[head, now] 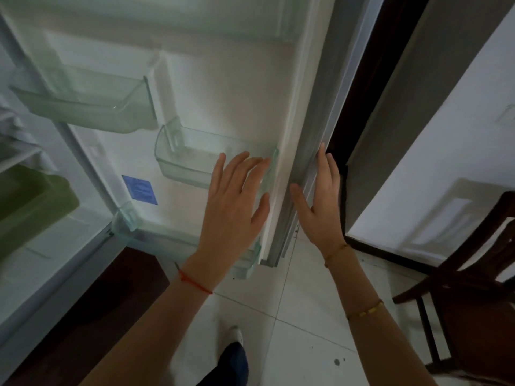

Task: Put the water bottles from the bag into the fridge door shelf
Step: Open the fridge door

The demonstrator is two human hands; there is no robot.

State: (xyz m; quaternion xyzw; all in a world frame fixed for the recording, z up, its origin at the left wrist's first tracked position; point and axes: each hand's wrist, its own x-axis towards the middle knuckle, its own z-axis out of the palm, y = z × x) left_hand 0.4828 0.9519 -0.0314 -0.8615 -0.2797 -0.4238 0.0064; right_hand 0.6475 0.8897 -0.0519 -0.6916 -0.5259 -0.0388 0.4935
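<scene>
The fridge door [223, 87] stands open in front of me, its white inner side facing me. Three clear plastic door shelves show: an upper one [92, 107], a middle one [181, 160] and a bottom one [156, 235]; all look empty. My left hand [234, 207] is spread flat with fingers apart, in front of the middle shelf's right end, holding nothing. My right hand [320, 204] lies open along the door's outer edge [309, 151], fingers on the rim. No water bottles and no bag are in view.
The fridge interior [30, 207] is at the left with a greenish drawer. A dark wooden chair [468, 296] stands at the right on the white tiled floor [301, 330]. A dark doorway gap [362, 93] and a white wall lie behind the door. My foot [234, 355] is below.
</scene>
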